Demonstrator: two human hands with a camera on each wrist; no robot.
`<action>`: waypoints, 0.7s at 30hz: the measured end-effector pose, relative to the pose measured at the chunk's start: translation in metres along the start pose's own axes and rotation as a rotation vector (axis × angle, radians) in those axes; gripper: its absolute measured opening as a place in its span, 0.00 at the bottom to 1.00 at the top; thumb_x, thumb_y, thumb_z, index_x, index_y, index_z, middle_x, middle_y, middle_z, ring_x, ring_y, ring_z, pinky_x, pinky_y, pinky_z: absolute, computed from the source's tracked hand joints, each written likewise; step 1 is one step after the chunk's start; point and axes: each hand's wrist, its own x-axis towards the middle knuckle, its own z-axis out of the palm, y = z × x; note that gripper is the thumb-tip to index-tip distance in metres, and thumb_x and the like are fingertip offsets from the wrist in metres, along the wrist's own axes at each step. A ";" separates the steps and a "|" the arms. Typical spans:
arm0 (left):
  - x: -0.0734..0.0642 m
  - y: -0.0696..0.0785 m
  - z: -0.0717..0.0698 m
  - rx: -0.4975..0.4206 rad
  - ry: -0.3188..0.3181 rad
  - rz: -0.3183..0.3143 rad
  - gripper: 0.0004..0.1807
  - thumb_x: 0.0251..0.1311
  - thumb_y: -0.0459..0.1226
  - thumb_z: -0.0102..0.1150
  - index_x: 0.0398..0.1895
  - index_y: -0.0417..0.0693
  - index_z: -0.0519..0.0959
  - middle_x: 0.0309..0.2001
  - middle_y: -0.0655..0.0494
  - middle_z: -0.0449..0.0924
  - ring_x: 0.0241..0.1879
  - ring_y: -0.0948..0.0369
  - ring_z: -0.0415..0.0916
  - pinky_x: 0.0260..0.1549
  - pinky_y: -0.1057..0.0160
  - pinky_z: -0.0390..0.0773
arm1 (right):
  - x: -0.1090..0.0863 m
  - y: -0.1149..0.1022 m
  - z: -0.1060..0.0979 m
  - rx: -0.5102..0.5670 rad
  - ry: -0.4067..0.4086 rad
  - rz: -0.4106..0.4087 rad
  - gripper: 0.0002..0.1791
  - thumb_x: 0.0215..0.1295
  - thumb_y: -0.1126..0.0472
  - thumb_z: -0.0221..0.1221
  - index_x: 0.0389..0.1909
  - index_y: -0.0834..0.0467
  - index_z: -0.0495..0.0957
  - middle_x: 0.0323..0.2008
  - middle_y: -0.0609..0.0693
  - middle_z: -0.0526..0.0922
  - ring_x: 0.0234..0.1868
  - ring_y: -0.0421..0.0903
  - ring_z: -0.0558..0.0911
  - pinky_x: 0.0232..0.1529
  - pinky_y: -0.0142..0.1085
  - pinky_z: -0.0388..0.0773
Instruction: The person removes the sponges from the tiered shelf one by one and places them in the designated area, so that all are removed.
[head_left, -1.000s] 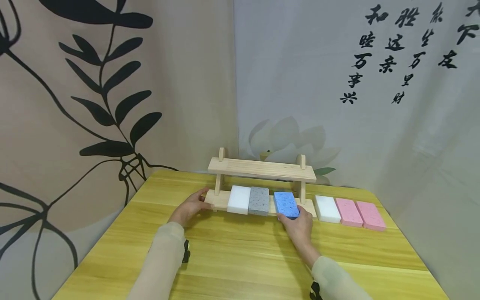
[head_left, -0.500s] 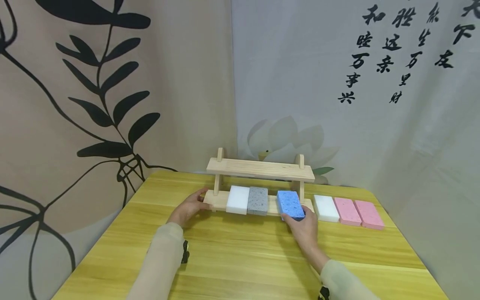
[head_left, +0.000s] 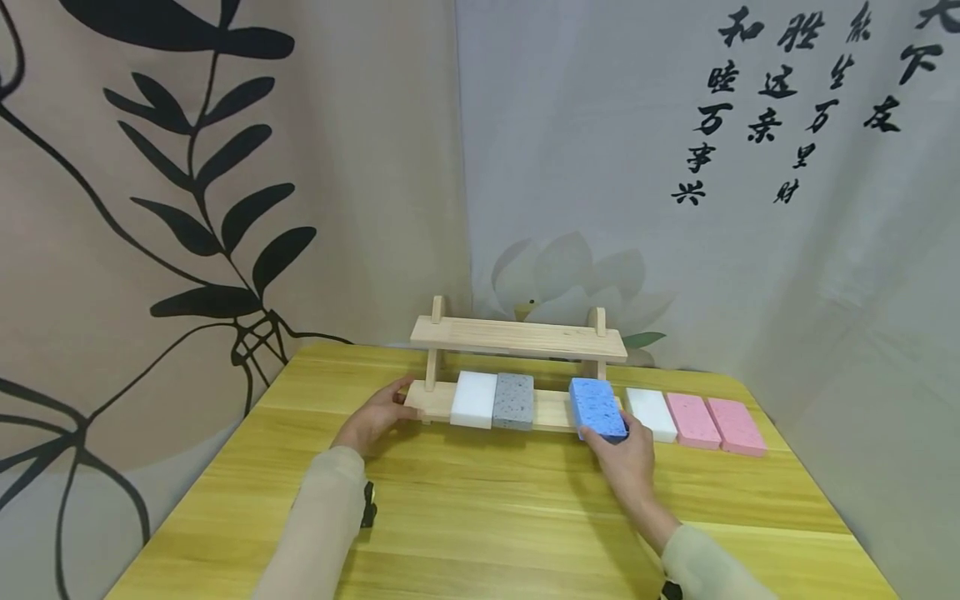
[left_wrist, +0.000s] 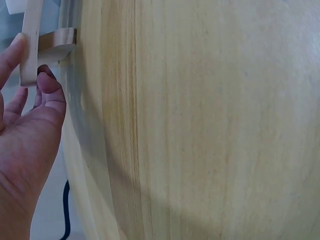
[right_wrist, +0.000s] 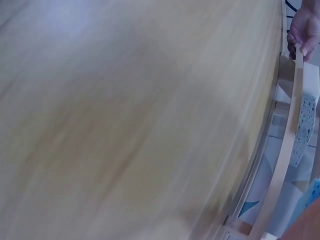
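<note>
A two-tier wooden rack (head_left: pixel 517 337) stands near the back of the table. My left hand (head_left: pixel 375 417) grips the left end of its lower shelf (head_left: pixel 551 410); in the left wrist view, thumb and fingers close around the board end (left_wrist: pixel 31 55). My right hand (head_left: pixel 628 458) holds a blue sponge (head_left: pixel 596 406) by its lower part, over the right end of that shelf. Whether the sponge touches the shelf I cannot tell. Side by side on the shelf's left half sit a white sponge (head_left: pixel 472 398) and a speckled grey sponge (head_left: pixel 513 400).
Right of the rack, another white sponge (head_left: pixel 651 412) and two pink sponges, a left one (head_left: pixel 692 419) and a right one (head_left: pixel 735 425), lie in a row on the wooden table (head_left: pixel 480 517). Printed cloth (head_left: pixel 360 167) hangs behind the table.
My right hand has moved to the right along the lower shelf with the blue sponge, away from the grey one. My left hand keeps its grip on the shelf end.
</note>
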 end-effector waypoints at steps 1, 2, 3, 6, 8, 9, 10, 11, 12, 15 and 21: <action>0.000 0.000 0.000 0.001 0.000 -0.001 0.51 0.57 0.35 0.70 0.80 0.48 0.49 0.61 0.37 0.66 0.56 0.49 0.70 0.64 0.45 0.62 | 0.000 0.001 -0.002 -0.005 0.002 -0.002 0.50 0.56 0.47 0.72 0.69 0.72 0.59 0.62 0.69 0.63 0.63 0.63 0.65 0.66 0.55 0.59; 0.000 0.000 0.000 0.005 -0.001 0.001 0.51 0.57 0.35 0.70 0.80 0.48 0.49 0.61 0.37 0.66 0.56 0.49 0.70 0.64 0.45 0.62 | 0.000 0.001 -0.004 -0.009 0.005 -0.003 0.50 0.56 0.47 0.72 0.69 0.72 0.60 0.62 0.69 0.63 0.63 0.63 0.65 0.66 0.55 0.59; 0.000 0.000 0.000 0.003 0.000 0.000 0.51 0.57 0.35 0.70 0.80 0.48 0.49 0.61 0.38 0.66 0.56 0.49 0.70 0.64 0.45 0.62 | 0.000 0.002 -0.006 -0.014 0.007 -0.006 0.50 0.56 0.47 0.72 0.69 0.72 0.60 0.62 0.69 0.64 0.63 0.63 0.65 0.66 0.55 0.59; 0.000 0.000 0.000 0.001 0.002 0.001 0.51 0.57 0.35 0.70 0.80 0.48 0.49 0.61 0.38 0.67 0.55 0.49 0.70 0.64 0.45 0.62 | -0.001 0.005 -0.012 -0.016 0.011 -0.009 0.49 0.55 0.47 0.72 0.68 0.72 0.61 0.61 0.69 0.64 0.62 0.62 0.65 0.65 0.54 0.60; -0.001 0.001 0.000 0.002 0.002 0.008 0.51 0.58 0.34 0.69 0.80 0.47 0.49 0.61 0.37 0.67 0.55 0.49 0.70 0.63 0.45 0.62 | -0.002 0.007 -0.016 -0.020 0.011 -0.011 0.49 0.55 0.48 0.72 0.68 0.72 0.61 0.61 0.69 0.64 0.62 0.62 0.66 0.65 0.54 0.60; -0.002 0.001 0.000 -0.002 0.004 0.008 0.51 0.58 0.34 0.69 0.80 0.47 0.49 0.61 0.37 0.67 0.56 0.48 0.70 0.64 0.45 0.62 | -0.002 0.008 -0.018 -0.015 0.011 -0.014 0.49 0.56 0.48 0.72 0.68 0.72 0.61 0.61 0.69 0.65 0.62 0.62 0.66 0.65 0.54 0.60; -0.002 0.001 0.000 -0.001 0.005 0.009 0.50 0.58 0.34 0.69 0.80 0.47 0.49 0.61 0.37 0.66 0.56 0.48 0.70 0.64 0.44 0.62 | -0.002 0.010 -0.021 -0.015 0.014 -0.014 0.48 0.56 0.49 0.72 0.68 0.72 0.61 0.61 0.69 0.65 0.62 0.62 0.66 0.65 0.54 0.60; -0.002 0.001 0.000 -0.004 0.007 0.008 0.50 0.58 0.33 0.69 0.79 0.47 0.49 0.61 0.37 0.66 0.56 0.48 0.70 0.64 0.45 0.62 | -0.002 0.011 -0.023 -0.012 0.016 -0.015 0.48 0.56 0.49 0.72 0.68 0.72 0.61 0.61 0.69 0.66 0.62 0.62 0.66 0.65 0.54 0.60; -0.003 0.001 -0.001 -0.003 0.006 0.008 0.50 0.58 0.34 0.68 0.80 0.47 0.49 0.61 0.37 0.66 0.56 0.48 0.70 0.64 0.44 0.62 | -0.002 0.013 -0.026 -0.013 0.021 -0.017 0.48 0.56 0.49 0.72 0.68 0.72 0.61 0.61 0.69 0.66 0.62 0.62 0.66 0.64 0.55 0.60; -0.003 0.001 -0.001 -0.005 0.007 0.006 0.51 0.57 0.34 0.69 0.79 0.47 0.49 0.62 0.37 0.66 0.56 0.48 0.70 0.64 0.45 0.62 | -0.001 0.018 -0.033 0.003 0.033 -0.024 0.47 0.56 0.51 0.72 0.67 0.73 0.61 0.61 0.69 0.66 0.63 0.62 0.66 0.65 0.55 0.60; 0.001 -0.001 0.000 -0.017 0.005 0.018 0.50 0.56 0.33 0.70 0.79 0.47 0.51 0.59 0.38 0.67 0.54 0.49 0.71 0.61 0.48 0.65 | -0.001 0.027 -0.048 -0.010 0.052 -0.003 0.48 0.57 0.49 0.71 0.68 0.74 0.60 0.62 0.70 0.64 0.63 0.64 0.65 0.65 0.56 0.59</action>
